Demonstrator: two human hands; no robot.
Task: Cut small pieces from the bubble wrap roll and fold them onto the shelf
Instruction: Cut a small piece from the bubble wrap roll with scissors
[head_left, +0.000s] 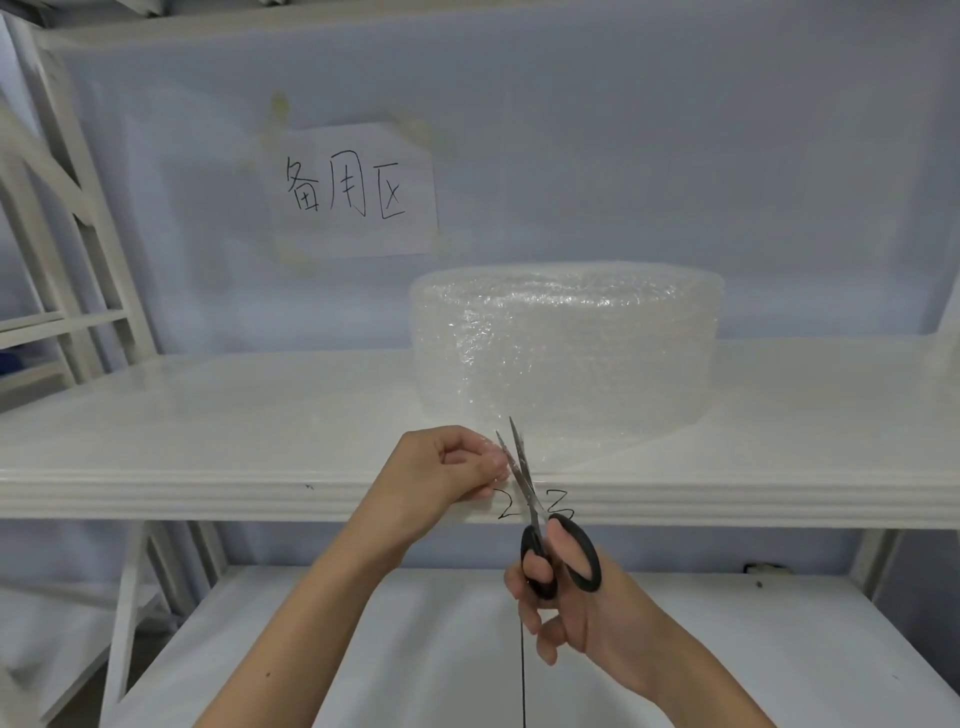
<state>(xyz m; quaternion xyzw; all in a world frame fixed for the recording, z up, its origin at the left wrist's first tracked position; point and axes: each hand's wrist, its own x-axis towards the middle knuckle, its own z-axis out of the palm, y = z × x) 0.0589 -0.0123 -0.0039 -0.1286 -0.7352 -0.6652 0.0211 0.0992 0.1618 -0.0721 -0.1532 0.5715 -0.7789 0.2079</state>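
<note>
White shelf (260, 415) carries bubble wrap roll (566, 343) standing on end, axis vertical. Left hand (441, 467) grip pinches the loose wrap edge at shelf front. Right hand (582, 608) grip clenched on black-handled scissors (540, 519), blades parted, pointing up-away.

Storage or stockroom area, by my reading. White metal shelving (218, 499) in front of me, two tiers, with second rack (67, 291) at left. Handwritten paper sign (358, 192) taped to pale back wall (675, 156), reading 备用区. Handwritten numbers (535, 506) on shelf edge. Bulk bubble wrap roll (566, 353) stocked on shelf.
</note>
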